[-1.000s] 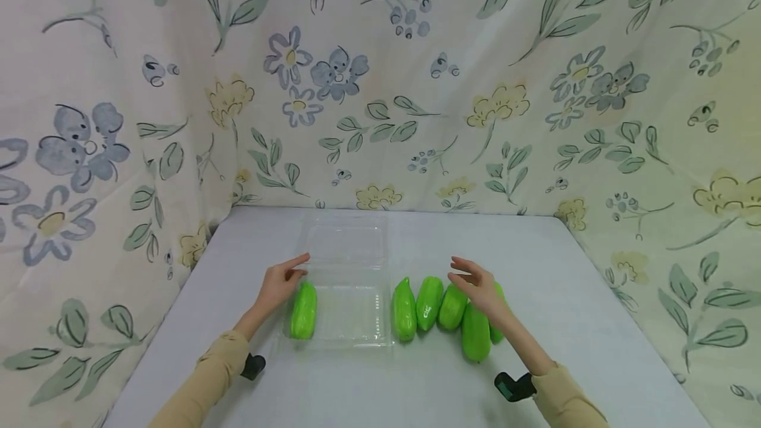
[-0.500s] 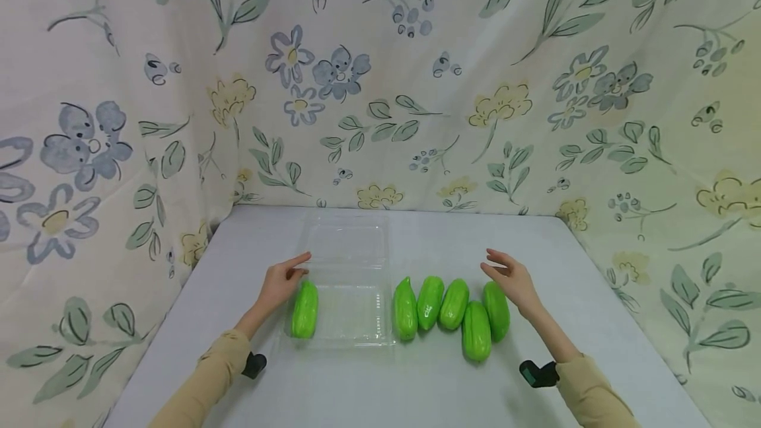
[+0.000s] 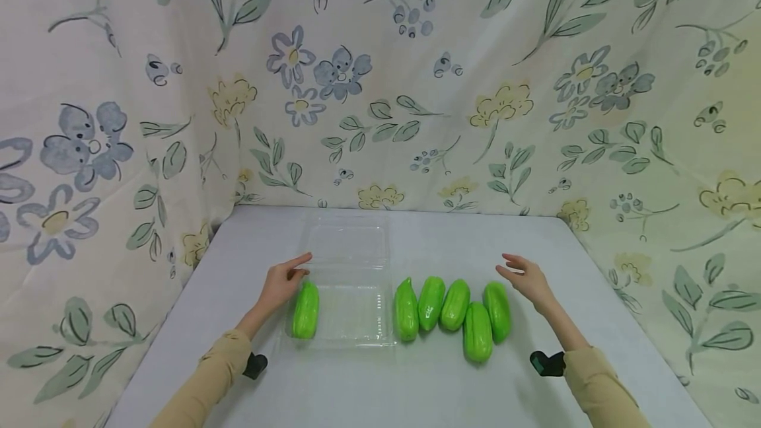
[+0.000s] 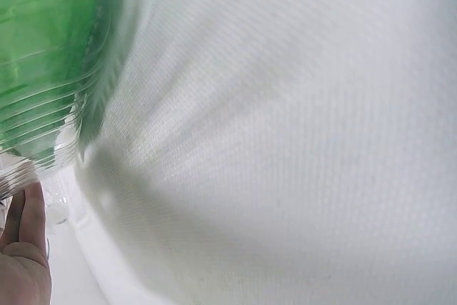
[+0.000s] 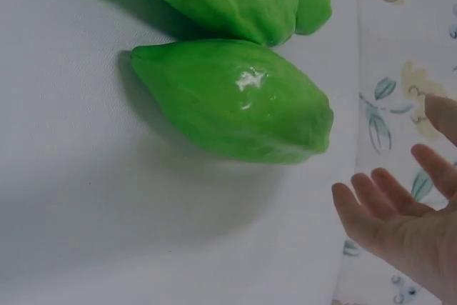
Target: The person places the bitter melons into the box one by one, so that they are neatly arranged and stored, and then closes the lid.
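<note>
A clear plastic clamshell container lies with its lid folded back. Inside its left end rests one glossy green papaya-like fruit, blurred behind the ribbed wall in the left wrist view. My left hand is at the container's left side near the hinge, its fingers straight against the plastic. To the right of the container several similar green fruits lie side by side. Just beyond the rightmost fruit, my right hand hovers with fingers loosely spread, holding nothing.
The white tabletop reaches back to a floral cloth that hangs behind and on both sides. Dark camera mounts are worn at the left wrist and the right wrist.
My right hand has moved rightward, away from above the fruits, uncovering the rightmost one. The left hand, container and fruits keep their places.
</note>
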`<state>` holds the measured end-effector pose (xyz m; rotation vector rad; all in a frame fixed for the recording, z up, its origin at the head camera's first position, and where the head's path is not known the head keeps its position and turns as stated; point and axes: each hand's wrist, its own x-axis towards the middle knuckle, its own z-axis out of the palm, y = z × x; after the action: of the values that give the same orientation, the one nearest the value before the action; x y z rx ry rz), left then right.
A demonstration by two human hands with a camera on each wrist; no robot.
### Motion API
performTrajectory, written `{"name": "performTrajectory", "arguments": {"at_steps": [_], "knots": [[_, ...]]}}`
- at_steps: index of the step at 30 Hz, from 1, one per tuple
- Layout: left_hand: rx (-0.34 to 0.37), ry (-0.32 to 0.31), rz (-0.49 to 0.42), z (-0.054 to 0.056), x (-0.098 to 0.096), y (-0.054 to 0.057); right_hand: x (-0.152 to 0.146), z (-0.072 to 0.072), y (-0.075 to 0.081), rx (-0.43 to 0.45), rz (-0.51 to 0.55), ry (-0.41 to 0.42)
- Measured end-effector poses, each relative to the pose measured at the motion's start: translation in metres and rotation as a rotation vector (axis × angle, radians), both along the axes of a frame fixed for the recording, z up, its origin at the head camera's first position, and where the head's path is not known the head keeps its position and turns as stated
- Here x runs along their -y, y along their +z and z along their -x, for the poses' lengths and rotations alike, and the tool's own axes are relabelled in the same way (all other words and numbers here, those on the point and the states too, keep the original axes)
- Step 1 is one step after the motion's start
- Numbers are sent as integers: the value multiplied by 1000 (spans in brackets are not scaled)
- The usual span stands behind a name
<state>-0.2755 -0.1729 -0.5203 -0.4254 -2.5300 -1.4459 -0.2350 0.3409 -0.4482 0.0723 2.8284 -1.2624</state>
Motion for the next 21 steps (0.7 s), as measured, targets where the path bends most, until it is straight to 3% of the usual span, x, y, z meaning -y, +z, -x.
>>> {"name": "performTrajectory", "arguments": {"at_steps": [10, 21], "knots": [[1, 1, -1, 0, -1, 1, -8, 2, -14, 203, 49, 80], [-5, 0, 3, 0, 1, 1, -7, -1, -26, 272, 31, 120]]}}
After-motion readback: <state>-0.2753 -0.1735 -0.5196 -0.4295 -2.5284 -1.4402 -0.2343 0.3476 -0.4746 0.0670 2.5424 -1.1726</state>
